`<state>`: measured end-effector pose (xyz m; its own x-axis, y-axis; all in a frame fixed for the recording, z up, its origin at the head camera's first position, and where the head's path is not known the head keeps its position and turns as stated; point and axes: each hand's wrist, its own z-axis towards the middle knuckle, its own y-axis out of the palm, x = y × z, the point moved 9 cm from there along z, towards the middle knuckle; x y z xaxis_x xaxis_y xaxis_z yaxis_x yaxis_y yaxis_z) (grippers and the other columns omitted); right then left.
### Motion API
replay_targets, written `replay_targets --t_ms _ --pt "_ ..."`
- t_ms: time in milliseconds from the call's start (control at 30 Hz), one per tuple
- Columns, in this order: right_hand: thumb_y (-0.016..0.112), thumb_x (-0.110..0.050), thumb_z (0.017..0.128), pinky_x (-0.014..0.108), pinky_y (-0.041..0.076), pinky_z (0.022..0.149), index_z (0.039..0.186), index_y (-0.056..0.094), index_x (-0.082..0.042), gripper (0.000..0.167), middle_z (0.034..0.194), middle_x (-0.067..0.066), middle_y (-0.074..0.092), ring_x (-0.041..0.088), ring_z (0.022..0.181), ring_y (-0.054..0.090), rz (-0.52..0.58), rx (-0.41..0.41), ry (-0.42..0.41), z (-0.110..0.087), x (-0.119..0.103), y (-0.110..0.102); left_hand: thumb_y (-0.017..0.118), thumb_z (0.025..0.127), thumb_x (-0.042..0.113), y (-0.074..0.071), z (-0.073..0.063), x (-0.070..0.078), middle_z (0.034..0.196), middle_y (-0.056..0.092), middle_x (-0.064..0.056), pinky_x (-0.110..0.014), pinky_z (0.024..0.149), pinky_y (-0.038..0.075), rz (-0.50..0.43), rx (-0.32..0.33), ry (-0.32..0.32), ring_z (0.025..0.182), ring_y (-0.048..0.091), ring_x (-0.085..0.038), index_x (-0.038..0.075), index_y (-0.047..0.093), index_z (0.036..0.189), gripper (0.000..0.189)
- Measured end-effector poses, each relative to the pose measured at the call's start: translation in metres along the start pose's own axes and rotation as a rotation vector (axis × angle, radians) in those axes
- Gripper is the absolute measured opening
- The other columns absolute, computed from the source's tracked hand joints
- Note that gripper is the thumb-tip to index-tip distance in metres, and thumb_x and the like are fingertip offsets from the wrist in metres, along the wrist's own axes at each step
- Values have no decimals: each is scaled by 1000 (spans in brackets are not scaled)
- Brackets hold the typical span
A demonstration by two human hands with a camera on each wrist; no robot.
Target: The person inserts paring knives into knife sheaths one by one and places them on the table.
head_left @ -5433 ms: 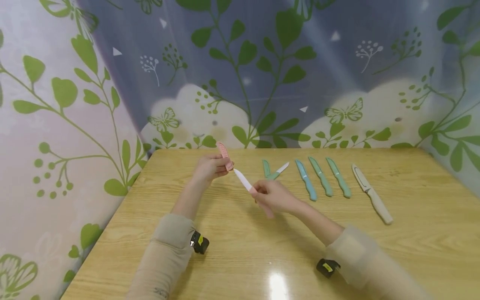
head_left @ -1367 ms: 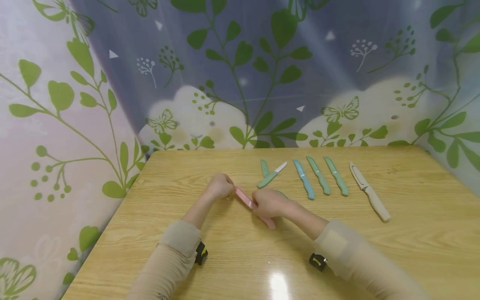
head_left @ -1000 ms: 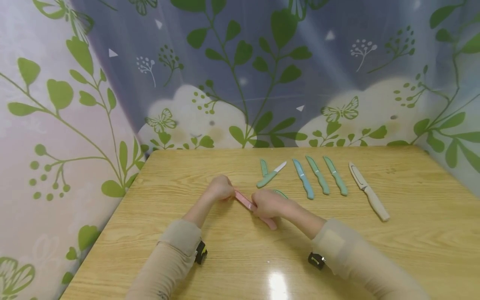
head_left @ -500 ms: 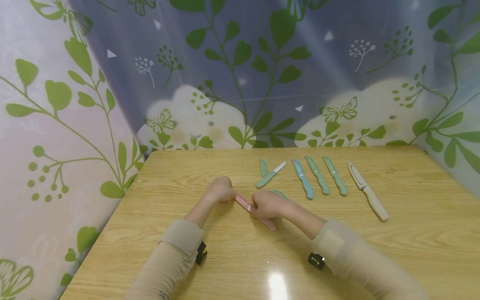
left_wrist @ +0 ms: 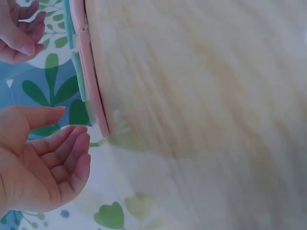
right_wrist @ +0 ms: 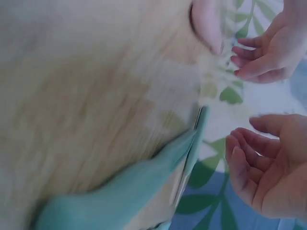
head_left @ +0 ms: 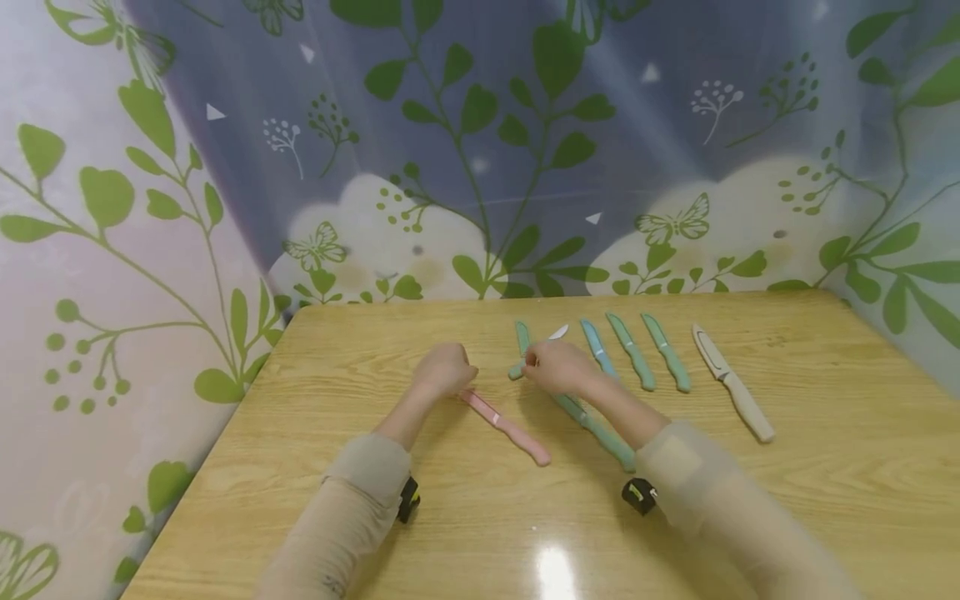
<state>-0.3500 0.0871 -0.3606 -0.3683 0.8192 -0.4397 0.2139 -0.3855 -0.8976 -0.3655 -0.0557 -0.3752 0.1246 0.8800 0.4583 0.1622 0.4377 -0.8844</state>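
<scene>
A pink knife [head_left: 517, 436], its blade inside a pink sheath, lies slanted on the table. My left hand [head_left: 444, 369] hovers by its sheath tip, fingers loosely bent and holding nothing in the left wrist view. Up and right of it, my right hand [head_left: 558, 367] is over the table, also holding nothing; its fingers curve loosely in the right wrist view. That hand partly covers a green knife with a bare white blade [head_left: 558, 332]. A loose green sheath [head_left: 522, 335] lies beside that knife. Under the right wrist lies a sheathed green knife [head_left: 611, 443].
To the right lie a sheathed blue knife [head_left: 597, 343], partly behind the right hand, and two sheathed green knives, one [head_left: 632, 353] left of the other [head_left: 666, 353]. Farther right is a larger cream knife [head_left: 733, 385]. A patterned curtain [head_left: 480, 125] hangs behind the wooden table [head_left: 337, 350].
Both hands have let go of the pink knife, now fully in its sheath and lying on the table. The right hand has moved up and away, uncovering more of the green knife beneath it.
</scene>
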Motion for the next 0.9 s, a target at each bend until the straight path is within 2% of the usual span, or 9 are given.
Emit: replay_targets --t_ms 167,233,300,400,467,533,600,767,900 --pt "46 -7 93 31 51 62 106 62 5 24 95 15 66 18 67 58 -42 84 -24 9 12 -13 56 89 12 -4 6 9 47 35 4 -16 36 22 -54 30 39 39 27 -5 1 60 78 16" --pt "45 -5 91 36 53 72 110 61 6 27 106 19 64 23 77 60 -73 90 -17 13 17 -14 55 90 11 -4 9 11 49 37 3 -16 37 23 -68 40 42 40 28 -6 -2 63 93 15" --pt "45 -5 90 40 52 79 114 60 5 30 113 19 61 27 87 61 -88 80 11 17 23 -13 55 90 10 -4 14 14 53 42 1 -16 38 25 -60 44 37 42 31 -7 -2 63 97 17" --pt "46 -6 88 44 49 84 118 58 3 34 118 19 59 33 102 58 -113 51 45 22 30 -9 54 88 7 -1 23 21 69 55 -4 -19 45 37 -14 56 71 52 43 -11 -2 62 102 18" --pt "46 -6 89 45 47 88 120 57 2 34 121 19 57 35 109 54 -129 28 64 23 34 -6 53 87 4 2 29 29 86 63 -9 -25 58 48 36 64 103 68 56 -17 -1 62 105 21" --pt "46 -7 91 46 46 90 122 57 1 34 122 18 57 36 114 51 -146 9 82 25 38 -4 52 86 3 7 34 36 104 64 -12 -32 75 51 79 65 145 88 60 -24 -1 61 111 27" --pt "45 -8 94 46 45 91 123 56 0 33 123 17 56 36 115 50 -161 -5 97 27 41 -2 52 87 4 12 39 43 116 61 -13 -37 88 48 130 44 172 107 56 -28 2 60 117 31" --pt "44 -12 96 47 45 91 124 56 -2 31 123 16 57 36 115 50 -181 -19 102 32 45 -1 49 94 12 21 47 55 129 54 -10 -38 90 47 251 -34 205 120 47 -28 11 50 132 38" --pt "44 -13 97 49 42 94 123 57 -3 31 124 15 57 36 117 49 -186 -28 97 33 47 -3 48 96 16 29 53 60 133 50 -10 -39 90 47 330 -64 200 122 45 -27 17 45 137 42"
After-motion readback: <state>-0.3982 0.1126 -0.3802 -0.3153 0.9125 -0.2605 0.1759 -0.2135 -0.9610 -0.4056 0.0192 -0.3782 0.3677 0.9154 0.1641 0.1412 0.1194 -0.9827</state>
